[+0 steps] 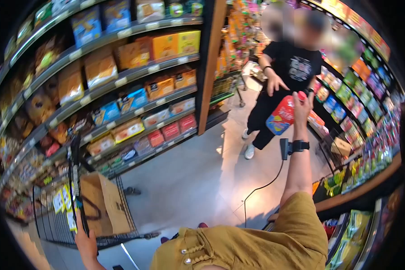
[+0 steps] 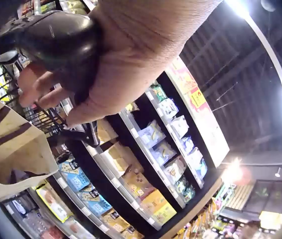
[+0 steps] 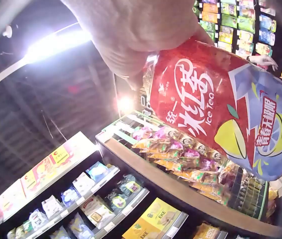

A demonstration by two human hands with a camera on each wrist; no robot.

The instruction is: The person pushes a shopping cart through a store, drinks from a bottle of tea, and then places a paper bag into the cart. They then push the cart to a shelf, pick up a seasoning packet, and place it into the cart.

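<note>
The tall dark shelving with rows of packaged snacks (image 1: 114,85) fills your left side, ending at a brown upright post (image 1: 211,67). Opposite it, more shelves of colourful packets (image 1: 369,85) line your right, with the grey floor (image 1: 189,180) between. Ahead in the aisle stands a person in a black T-shirt and dark trousers (image 1: 297,67), facing you — one hand reaches out near your bottle, its fingers spread.

At your left is the black wire shopping cart (image 1: 37,216). It carries an open brown paper bag with dark handles (image 1: 110,202), and yellow-and-white packets (image 1: 58,201) lie beside the bag.

Your right arm stretches forward from a mustard-coloured sleeve (image 1: 303,220), the forearm raised well above the floor. Your left arm is low at your side, beside the cart.

Your left hand (image 1: 86,240) grips the cart's black handle (image 2: 63,40); the left wrist view shows the fingers curled round it. Your right hand (image 1: 304,105) holds the red-and-blue iced tea bottle with a red cap (image 1: 281,116) by its upper part, the fingers closed in around it. The bottle is tilted in mid-air between you and the other person — its base points down and to the left in the head view, its lemon-printed label showing.

On your right wrist sits a small black camera on a strap (image 1: 284,149), with a thin black cable (image 1: 265,184) hanging from it.
</note>
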